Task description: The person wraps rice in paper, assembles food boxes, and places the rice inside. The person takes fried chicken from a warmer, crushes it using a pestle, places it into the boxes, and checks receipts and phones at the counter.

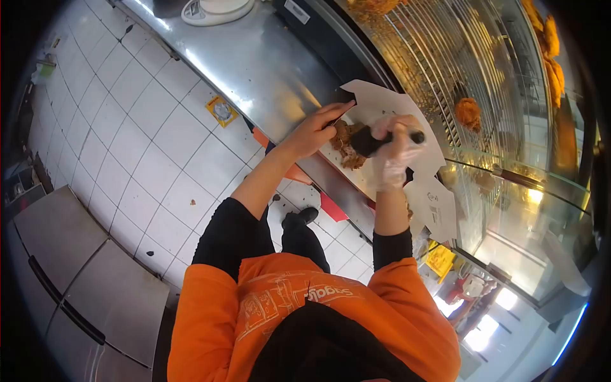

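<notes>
My bare left hand (314, 132) grips the near left edge of an open white cardboard food box (417, 109). Inside the box lie brown, crispy pieces of fried food (347, 145), probably chicken. Over them is my right hand (396, 153), in a clear plastic glove, its fingers wrapped around a dark tool (366, 141). The tool's broad black part points toward the food and a round dark end sticks out on the other side. Blur and my fingers hide its exact kind.
A glass display warmer (445, 70) with wire racks and fried pieces (469, 113) stands beyond the box. The steel counter (238, 60) runs up left, bearing a white scale (216, 11). Below right is a printed carton flap (433, 207). A yellow packet (221, 111) lies on the tiled floor.
</notes>
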